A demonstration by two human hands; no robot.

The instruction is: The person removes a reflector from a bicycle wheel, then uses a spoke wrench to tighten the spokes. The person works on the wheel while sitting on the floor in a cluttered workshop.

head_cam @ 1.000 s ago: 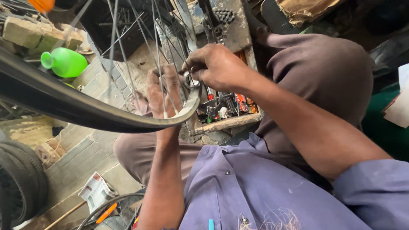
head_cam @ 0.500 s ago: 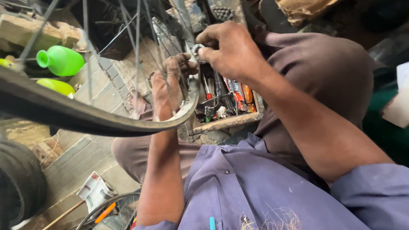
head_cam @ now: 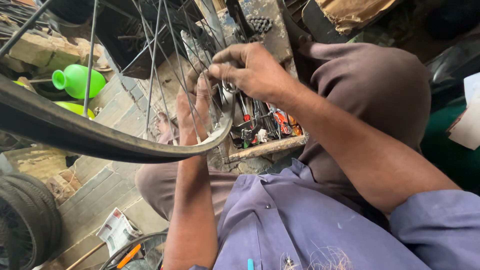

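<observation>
1. Basically, head view only: a spoked bicycle wheel is held up in front of the person's knees, rim arcing from the left edge to centre, spokes fanning upward.
2. Right hand is closed, fingertips pinched on something small and metallic at the rim end (a spoke tool or a nipple, can't tell which). Left hand sits behind the spokes, fingers curled round the rim, bracing it.
3. Handling, my read: rim stiff and light, spokes thin and springy, likely to bend under side load. Best held at the rim, not mid-spoke.
4. Hidden: hub is out of frame at the top, left palm is screened by spokes, and the pinched part is covered by fingers.
5. Behind: wooden tool tray, green bottle, tyre lower left.
</observation>
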